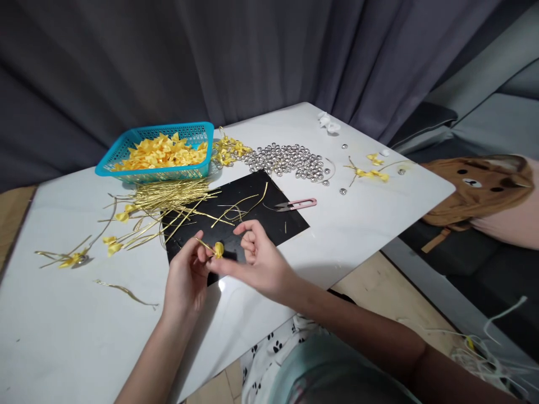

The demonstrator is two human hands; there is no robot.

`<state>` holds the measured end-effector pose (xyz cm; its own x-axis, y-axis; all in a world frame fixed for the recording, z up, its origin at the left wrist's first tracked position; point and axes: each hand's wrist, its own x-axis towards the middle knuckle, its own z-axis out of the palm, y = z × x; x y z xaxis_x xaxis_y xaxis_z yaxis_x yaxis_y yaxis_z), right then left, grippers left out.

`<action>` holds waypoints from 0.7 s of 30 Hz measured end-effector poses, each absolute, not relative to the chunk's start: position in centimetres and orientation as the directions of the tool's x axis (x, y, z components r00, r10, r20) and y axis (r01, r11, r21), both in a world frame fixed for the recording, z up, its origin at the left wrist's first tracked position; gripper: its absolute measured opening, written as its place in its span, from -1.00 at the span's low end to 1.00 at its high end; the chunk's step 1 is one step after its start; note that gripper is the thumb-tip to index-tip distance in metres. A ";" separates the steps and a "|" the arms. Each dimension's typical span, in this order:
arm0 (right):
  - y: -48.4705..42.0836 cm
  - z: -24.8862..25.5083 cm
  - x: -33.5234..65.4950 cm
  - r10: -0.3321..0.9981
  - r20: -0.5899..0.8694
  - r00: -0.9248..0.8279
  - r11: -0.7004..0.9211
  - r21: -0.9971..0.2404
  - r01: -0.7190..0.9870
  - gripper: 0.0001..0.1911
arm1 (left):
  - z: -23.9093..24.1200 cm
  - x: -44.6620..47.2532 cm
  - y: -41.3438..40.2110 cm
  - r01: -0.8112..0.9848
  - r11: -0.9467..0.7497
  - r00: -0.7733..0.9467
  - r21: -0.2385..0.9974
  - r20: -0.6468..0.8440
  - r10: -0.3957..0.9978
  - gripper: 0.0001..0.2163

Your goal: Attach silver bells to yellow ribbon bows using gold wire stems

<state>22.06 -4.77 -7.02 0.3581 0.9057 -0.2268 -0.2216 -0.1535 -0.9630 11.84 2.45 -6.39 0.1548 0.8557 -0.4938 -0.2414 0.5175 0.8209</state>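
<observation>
Over the black mat (269, 230), my left hand (185, 275) pinches a small yellow ribbon flower (218, 249) with a gold stem. My right hand (263, 258) is beside it, thumb stretched to the flower's lower side and index finger raised apart from the thumb. The other right fingers are curled, and I see nothing gripped in them. Just beyond my right fingertips, a loop of thin thread (236, 213) and a few gold strips lie on the mat. Thread snips (297, 205) with a pink handle rest at the mat's right edge.
A blue basket (155, 130) of yellow ribbon pieces stands at the back left, with a pile of gold strips (168, 196) before it. Silver beads (290, 160) are spread behind the mat. Finished-looking yellow flowers (370, 174) lie right, others (73, 258) left.
</observation>
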 end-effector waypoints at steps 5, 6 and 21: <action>-4.2 -7.4 22.3 0.904 -0.191 0.383 -0.164 -0.981 -0.102 -0.74 | -6.0 12.0 2.3 -0.238 0.549 0.207 0.801 -0.511 0.834 -0.72; -3.9 -7.3 22.6 0.899 -0.200 0.390 -0.172 -0.979 -0.106 -0.79 | -6.0 12.0 2.3 -0.234 0.554 0.222 0.799 -0.511 0.830 -0.72; -1.0 -5.5 29.0 0.944 -0.284 0.169 -0.226 -0.927 -0.298 -0.88 | -4.9 11.4 1.6 -0.129 0.718 0.507 0.684 -0.577 0.641 -0.81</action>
